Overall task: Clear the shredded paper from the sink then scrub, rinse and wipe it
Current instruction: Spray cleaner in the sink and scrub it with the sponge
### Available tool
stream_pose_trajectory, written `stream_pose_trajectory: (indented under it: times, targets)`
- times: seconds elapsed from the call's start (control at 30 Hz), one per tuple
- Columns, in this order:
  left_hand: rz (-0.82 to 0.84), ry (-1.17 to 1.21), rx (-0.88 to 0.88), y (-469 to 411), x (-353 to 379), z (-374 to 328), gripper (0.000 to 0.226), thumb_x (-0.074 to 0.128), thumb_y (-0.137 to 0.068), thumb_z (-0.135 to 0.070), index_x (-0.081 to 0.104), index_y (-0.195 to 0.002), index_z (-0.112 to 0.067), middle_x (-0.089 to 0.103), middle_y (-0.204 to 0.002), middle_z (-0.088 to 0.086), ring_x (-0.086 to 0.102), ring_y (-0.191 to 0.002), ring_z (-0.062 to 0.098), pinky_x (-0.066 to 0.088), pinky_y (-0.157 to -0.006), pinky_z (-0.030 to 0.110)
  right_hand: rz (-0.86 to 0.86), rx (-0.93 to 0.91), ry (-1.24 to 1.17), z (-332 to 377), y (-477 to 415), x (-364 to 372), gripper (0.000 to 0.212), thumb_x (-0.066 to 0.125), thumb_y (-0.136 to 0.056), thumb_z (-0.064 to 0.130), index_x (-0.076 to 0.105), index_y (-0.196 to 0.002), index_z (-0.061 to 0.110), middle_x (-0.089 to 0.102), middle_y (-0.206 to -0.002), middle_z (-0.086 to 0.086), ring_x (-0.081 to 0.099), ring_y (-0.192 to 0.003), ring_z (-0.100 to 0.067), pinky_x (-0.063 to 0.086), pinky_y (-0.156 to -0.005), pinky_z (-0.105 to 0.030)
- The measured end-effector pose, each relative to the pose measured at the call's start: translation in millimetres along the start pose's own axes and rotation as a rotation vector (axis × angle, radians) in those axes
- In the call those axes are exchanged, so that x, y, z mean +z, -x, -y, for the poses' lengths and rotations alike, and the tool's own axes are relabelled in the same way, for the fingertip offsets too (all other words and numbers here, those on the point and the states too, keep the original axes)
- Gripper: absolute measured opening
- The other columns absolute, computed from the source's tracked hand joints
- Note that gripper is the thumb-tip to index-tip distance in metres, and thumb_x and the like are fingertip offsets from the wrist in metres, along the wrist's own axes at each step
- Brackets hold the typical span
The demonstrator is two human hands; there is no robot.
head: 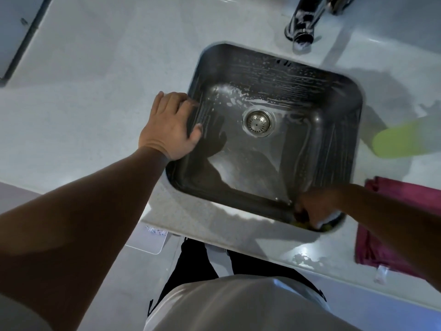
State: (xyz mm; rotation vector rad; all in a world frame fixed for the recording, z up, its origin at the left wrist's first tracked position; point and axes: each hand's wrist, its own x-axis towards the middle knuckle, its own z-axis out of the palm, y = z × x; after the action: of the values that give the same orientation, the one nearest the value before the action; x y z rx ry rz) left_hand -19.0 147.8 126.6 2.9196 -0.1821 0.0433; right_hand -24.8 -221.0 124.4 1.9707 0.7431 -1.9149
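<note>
We see the steel sink (329, 115) set in the white countertop (95, 91), with suds streaking its far and right walls and the drain strainer (257, 123) mid-basin. Our left hand (170, 126) rests flat on the sink's left rim, fingers relaxed. Our right hand (315, 209), blurred, grasps a yellow sponge (301, 223) in the sink's near right corner; the sponge is mostly hidden. A maroon cloth (401, 199) lies near the counter's right edge. The faucet (301, 22) is cut off at the top. A green blur (405, 142) is unidentifiable.

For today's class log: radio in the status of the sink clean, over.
Left hand rests on sink rim. Right hand grips yellow sponge, near right corner. Suds on walls, no paper seen. Nothing in the way.
</note>
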Motion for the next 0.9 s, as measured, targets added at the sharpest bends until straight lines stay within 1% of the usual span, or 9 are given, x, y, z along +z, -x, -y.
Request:
stream_pose_trajectory:
  times: [0.1,0.17,0.23,0.3,0.37,0.53,0.63,0.73,0.9]
  targets:
    - [-0.005,-0.009,-0.002,-0.4,0.7,0.4,0.055,0.054,-0.091,-0.046,0.054,-0.133,-0.009,0.053,-0.131,0.018,0.046,-0.127,0.037,0.023,-0.121,0.056,0.053,0.038,0.183,-1.1,-10.9,-14.5,0.034,0.071,-0.081,0.024,0.067,-0.115,0.024,0.064,-0.101,0.001,0.062,-0.091,-0.017,0.053,-0.070,-0.026]
    - [-0.017,-0.010,-0.001,-0.5,1.4,1.7,0.054,0.054,-0.092,-0.046,0.055,-0.133,-0.010,0.053,-0.131,0.017,0.047,-0.126,0.036,0.024,-0.121,0.056,-0.021,0.023,0.089,-6.3,-29.6,-34.1,0.016,0.069,-0.084,0.018,0.072,-0.100,0.017,0.067,-0.091,-0.003,0.062,-0.080,-0.019,0.056,-0.069,-0.030]
    - [-0.027,-0.009,-0.003,-0.6,2.8,3.0,0.053,0.054,-0.093,-0.046,0.055,-0.133,-0.011,0.054,-0.130,0.016,0.047,-0.126,0.036,0.026,-0.119,0.057,-0.206,-0.024,-0.235,-13.0,-50.9,-62.9,0.009,0.073,-0.080,0.004,0.070,-0.082,0.012,0.067,-0.077,-0.006,0.061,-0.070,-0.021,0.055,-0.066,-0.031]
    - [-0.041,-0.001,-0.003,-1.5,4.8,3.8,0.051,0.054,-0.094,-0.045,0.055,-0.132,-0.011,0.054,-0.130,0.016,0.048,-0.124,0.035,0.030,-0.116,0.057,-0.475,-0.055,-0.439,-12.3,-67.1,-100.7,0.012,0.075,-0.081,0.002,0.071,-0.084,0.013,0.067,-0.079,-0.006,0.061,-0.074,-0.021,0.050,-0.067,-0.027]
    - [-0.044,-0.005,0.000,-2.2,8.3,4.9,0.049,0.052,-0.095,-0.043,0.055,-0.132,-0.012,0.054,-0.130,0.015,0.047,-0.125,0.034,0.031,-0.115,0.057,-0.681,-0.072,-0.520,-3.7,-81.3,-140.8,0.009,0.074,-0.083,0.009,0.072,-0.092,0.008,0.066,-0.085,-0.008,0.060,-0.081,-0.023,0.047,-0.070,-0.026]
    - [-0.045,-0.003,0.032,-3.8,14.2,9.3,0.044,0.046,-0.095,-0.034,0.057,-0.131,-0.011,0.055,-0.130,0.015,0.049,-0.126,0.035,0.031,-0.115,0.057,-1.065,-0.061,-0.653,8.6,-122.5,-220.3,0.009,0.072,-0.080,0.013,0.063,-0.079,0.014,0.062,-0.080,-0.005,0.059,-0.080,-0.024,0.046,-0.066,-0.026]
    - [-0.083,0.018,0.053,-5.9,15.9,12.6,0.044,0.049,-0.091,-0.025,0.059,-0.131,-0.010,0.056,-0.129,0.016,0.051,-0.125,0.037,0.031,-0.113,0.059,-1.254,-0.055,-0.598,21.8,-140.9,-259.5,0.020,0.072,-0.085,0.020,0.069,-0.103,0.011,0.071,-0.104,-0.015,0.067,-0.097,-0.032,0.056,-0.085,-0.037]
    - [-0.107,0.014,0.063,-6.2,17.7,15.3,0.044,0.051,-0.089,-0.023,0.060,-0.130,-0.009,0.056,-0.129,0.016,0.051,-0.124,0.038,0.032,-0.111,0.060,-1.309,-0.009,-0.505,31.0,-167.8,-287.4,0.034,0.073,-0.085,0.023,0.071,-0.118,0.013,0.072,-0.116,-0.015,0.067,-0.109,-0.035,0.055,-0.096,-0.040]
    - [-0.099,0.032,0.058,-8.0,17.1,13.6,0.046,0.052,-0.086,-0.024,0.061,-0.129,-0.008,0.056,-0.127,0.016,0.052,-0.122,0.038,0.034,-0.108,0.061,-1.290,-0.051,-0.485,60.2,-197.5,-274.2,0.023,0.063,-0.089,0.017,0.072,-0.109,0.011,0.071,-0.111,-0.014,0.066,-0.105,-0.032,0.055,-0.092,-0.035]
